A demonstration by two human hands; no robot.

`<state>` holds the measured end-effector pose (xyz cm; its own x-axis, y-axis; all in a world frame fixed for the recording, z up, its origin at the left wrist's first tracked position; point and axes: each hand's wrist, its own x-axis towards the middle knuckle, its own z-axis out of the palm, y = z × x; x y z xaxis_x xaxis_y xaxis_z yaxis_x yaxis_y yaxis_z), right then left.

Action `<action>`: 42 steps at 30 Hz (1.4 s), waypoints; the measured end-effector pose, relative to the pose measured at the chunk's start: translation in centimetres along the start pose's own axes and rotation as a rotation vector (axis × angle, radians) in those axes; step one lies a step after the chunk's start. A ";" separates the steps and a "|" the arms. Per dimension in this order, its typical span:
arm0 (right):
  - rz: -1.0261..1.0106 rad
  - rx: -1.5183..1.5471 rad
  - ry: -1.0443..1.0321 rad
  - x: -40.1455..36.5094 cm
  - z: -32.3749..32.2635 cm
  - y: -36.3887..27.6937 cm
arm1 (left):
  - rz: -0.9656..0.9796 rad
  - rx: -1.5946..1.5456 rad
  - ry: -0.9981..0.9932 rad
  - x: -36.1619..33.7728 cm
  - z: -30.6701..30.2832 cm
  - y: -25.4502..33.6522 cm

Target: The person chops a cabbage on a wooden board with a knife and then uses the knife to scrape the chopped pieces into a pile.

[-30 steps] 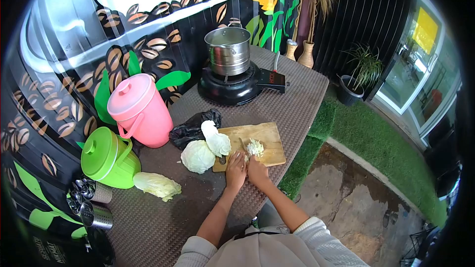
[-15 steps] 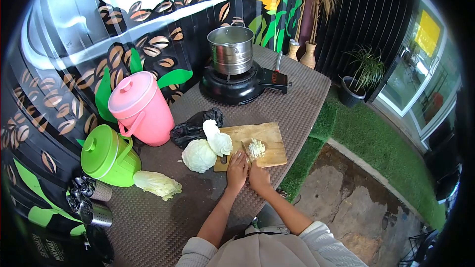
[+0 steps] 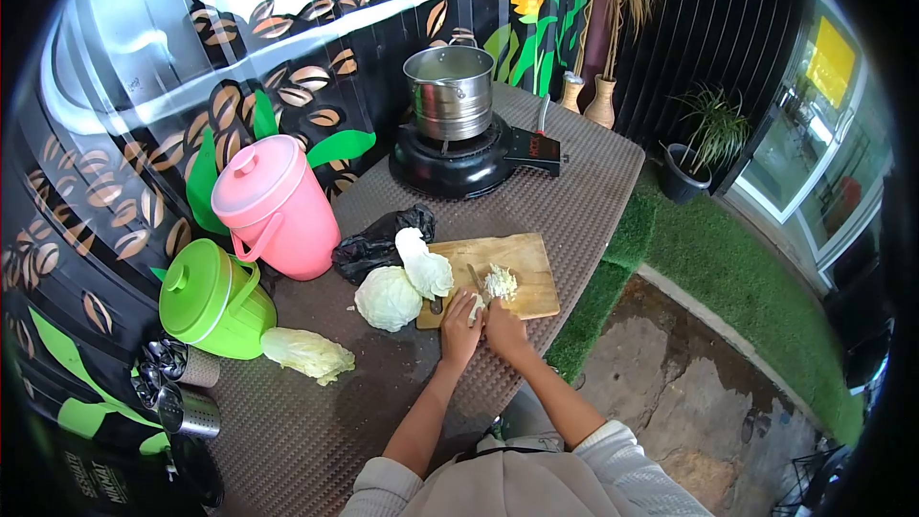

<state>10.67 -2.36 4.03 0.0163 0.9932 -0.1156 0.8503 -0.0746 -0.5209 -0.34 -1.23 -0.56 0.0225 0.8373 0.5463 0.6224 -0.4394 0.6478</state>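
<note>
My right hand [image 3: 505, 333] is closed round the handle of a knife [image 3: 474, 274], whose blade points away from me over a wooden cutting board [image 3: 534, 273]. Beside it, on the board's near edge, my left hand [image 3: 460, 330] has its fingers bent over a pale cabbage piece [image 3: 477, 307], mostly hidden by them. A small heap of chopped cabbage [image 3: 500, 281] lies just right of the blade. Left of the board sits a round cabbage [image 3: 388, 299], with a loose cabbage leaf [image 3: 424, 263] leaning between it and the board.
Behind the cabbage lies a black plastic bag [image 3: 381, 247]. A steel pot [image 3: 448, 101] stands on a black gas stove [image 3: 450, 170] at the back. To the left are a pink lidded bucket [image 3: 278, 211], a green lidded bucket [image 3: 218, 302] and a napa cabbage [image 3: 306, 354].
Both hands have shifted slightly on the board, and the pale piece under my left fingers shows more now. My right hand keeps hold of the knife. The view has moved a little.
</note>
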 end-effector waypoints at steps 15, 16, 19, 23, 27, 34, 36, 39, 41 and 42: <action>-0.067 -0.103 -0.044 -0.4 0.2 0.4 | 0.053 0.072 0.066 0.2 0.4 -0.1; -0.045 -0.094 0.011 -1.0 0.9 0.4 | 0.066 0.084 0.063 0.1 0.4 -0.1; -0.059 -0.102 0.067 0.0 1.6 0.7 | 0.062 0.090 0.059 0.2 0.3 -0.2; -0.157 -0.127 -0.024 1.6 -0.2 1.0 | 0.041 0.077 0.053 0.1 0.5 -0.1; -0.110 -0.110 0.079 -0.8 0.4 0.5 | 0.062 0.096 0.061 0.0 0.4 -0.2; -0.085 -0.069 -0.032 0.9 -0.6 0.2 | 0.037 0.080 0.028 0.0 0.3 -0.3; -0.083 -0.072 -0.071 -0.2 -1.8 -0.8 | 0.036 0.085 0.032 0.0 0.3 -0.3; -0.018 -0.097 0.088 -1.1 1.3 -0.3 | 0.058 0.099 0.048 0.2 0.0 0.0; 0.004 -0.094 0.056 0.0 1.1 0.0 | 0.049 0.097 0.048 0.2 -0.1 0.1; -0.055 -0.072 0.018 0.5 0.3 0.3 | 0.046 0.097 0.042 -0.1 0.0 0.2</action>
<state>10.77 -1.90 3.51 -0.0226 0.9971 -0.0731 0.8860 -0.0139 -0.4635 -0.25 -1.35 -0.49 0.0209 0.8018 0.5972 0.6941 -0.4415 0.5686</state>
